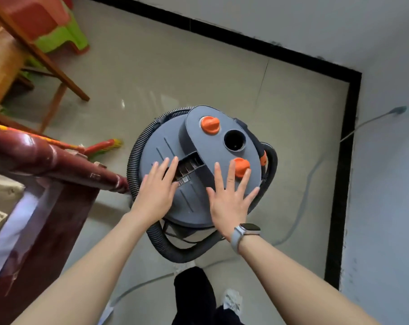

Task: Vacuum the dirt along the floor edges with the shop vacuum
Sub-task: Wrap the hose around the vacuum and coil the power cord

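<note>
**Two flat hands on the vacuum lid**

I see the shop vacuum (198, 165) on the floor, near the room corner with the black floor edge (344, 160). My left hand (155, 193) lies flat on the lid, fingers straight and close together, by the handle slot. My right hand (229, 200) lies flat too, fingers spread wide, tips beside an orange knob (242, 166). The black hose (175, 245) is wound around the vacuum, and a gray cord (309, 184) runs to the wall. If I pull the vacuum, I think the cord could snag or the hose could trip me.
</note>
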The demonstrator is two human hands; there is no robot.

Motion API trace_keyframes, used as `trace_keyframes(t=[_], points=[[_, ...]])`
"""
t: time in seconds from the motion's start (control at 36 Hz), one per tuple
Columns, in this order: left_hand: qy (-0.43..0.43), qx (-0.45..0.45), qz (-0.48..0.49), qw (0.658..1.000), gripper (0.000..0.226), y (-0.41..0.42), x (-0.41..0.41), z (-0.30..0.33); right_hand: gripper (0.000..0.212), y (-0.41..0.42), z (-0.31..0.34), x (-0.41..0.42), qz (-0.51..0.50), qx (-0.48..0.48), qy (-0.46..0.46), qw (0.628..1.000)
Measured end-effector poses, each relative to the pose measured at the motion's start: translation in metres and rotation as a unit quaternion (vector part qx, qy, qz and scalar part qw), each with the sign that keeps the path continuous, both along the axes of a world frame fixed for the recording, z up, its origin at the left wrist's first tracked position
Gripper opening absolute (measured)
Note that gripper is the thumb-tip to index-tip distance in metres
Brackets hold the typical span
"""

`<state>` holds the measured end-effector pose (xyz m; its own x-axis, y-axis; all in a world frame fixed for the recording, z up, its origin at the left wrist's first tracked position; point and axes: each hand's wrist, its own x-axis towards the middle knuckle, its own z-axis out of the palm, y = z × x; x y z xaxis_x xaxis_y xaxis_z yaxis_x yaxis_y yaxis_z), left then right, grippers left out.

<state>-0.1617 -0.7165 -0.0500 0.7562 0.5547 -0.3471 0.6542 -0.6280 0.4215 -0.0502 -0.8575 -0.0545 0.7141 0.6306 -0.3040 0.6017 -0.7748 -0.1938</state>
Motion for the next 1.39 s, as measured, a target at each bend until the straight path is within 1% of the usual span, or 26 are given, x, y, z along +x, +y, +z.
trace_keyframes(t=[0.06,0.17,0.22,0.33,0.39,0.47,0.64,0.72,0.81,0.89,0.94,1.0,1.06,1.11,1.25,1.39], points=[[0.001,-0.011,-0.004,1.000,0.064,0.004,0.002,-0.003,0.057,0.007,-0.004,0.013,0.011,0.003,-0.014,1.000],[0.002,-0.053,-0.010,0.999,0.068,0.009,0.011,0.004,0.052,0.018,-0.005,0.042,0.057,0.001,-0.005,0.998],[0.021,-0.051,-0.018,0.998,0.070,0.015,0.017,0.007,0.054,0.027,-0.003,0.057,0.067,-0.014,-0.015,0.998],[0.088,0.005,-0.031,0.996,0.075,0.026,0.036,0.009,0.062,0.051,0.000,0.090,0.080,-0.053,-0.020,0.995],[0.099,0.020,-0.031,0.994,0.076,0.032,0.047,0.008,0.064,0.063,0.004,0.108,0.095,-0.067,-0.027,0.993],[0.104,0.017,-0.023,0.994,0.076,0.043,0.064,0.007,0.068,0.082,0.007,0.136,0.125,-0.085,-0.026,0.988],[0.137,0.030,-0.010,0.990,0.082,0.074,0.108,0.011,0.073,0.127,0.012,0.199,0.200,-0.107,-0.038,0.973],[0.119,0.039,0.008,0.992,0.085,0.103,0.133,0.015,0.074,0.155,0.014,0.234,0.249,-0.118,-0.048,0.960],[0.089,0.092,0.029,0.991,0.091,0.143,0.160,0.018,0.073,0.190,0.014,0.270,0.299,-0.126,-0.046,0.945],[0.104,0.126,0.052,0.985,0.087,0.189,0.192,0.021,0.071,0.230,0.014,0.298,0.325,-0.116,-0.037,0.938],[0.124,0.122,0.075,0.982,0.078,0.217,0.211,0.023,0.069,0.255,0.015,0.310,0.330,-0.105,-0.017,0.938],[0.140,0.098,0.093,0.981,0.070,0.240,0.223,0.023,0.065,0.278,0.017,0.317,0.330,-0.099,0.007,0.939],[0.153,0.073,0.106,0.980,0.065,0.260,0.231,0.020,0.061,0.300,0.017,0.322,0.332,-0.100,0.018,0.938],[0.156,0.067,0.115,0.979,0.063,0.278,0.237,0.018,0.057,0.320,0.016,0.328,0.339,-0.104,0.021,0.935],[0.141,0.079,0.145,0.976,0.068,0.315,0.249,0.012,0.053,0.362,0.015,0.347,0.367,-0.109,0.024,0.923],[0.108,0.066,0.196,0.972,0.077,0.348,0.258,0.003,0.057,0.409,0.019,0.361,0.395,-0.124,0.013,0.910]])
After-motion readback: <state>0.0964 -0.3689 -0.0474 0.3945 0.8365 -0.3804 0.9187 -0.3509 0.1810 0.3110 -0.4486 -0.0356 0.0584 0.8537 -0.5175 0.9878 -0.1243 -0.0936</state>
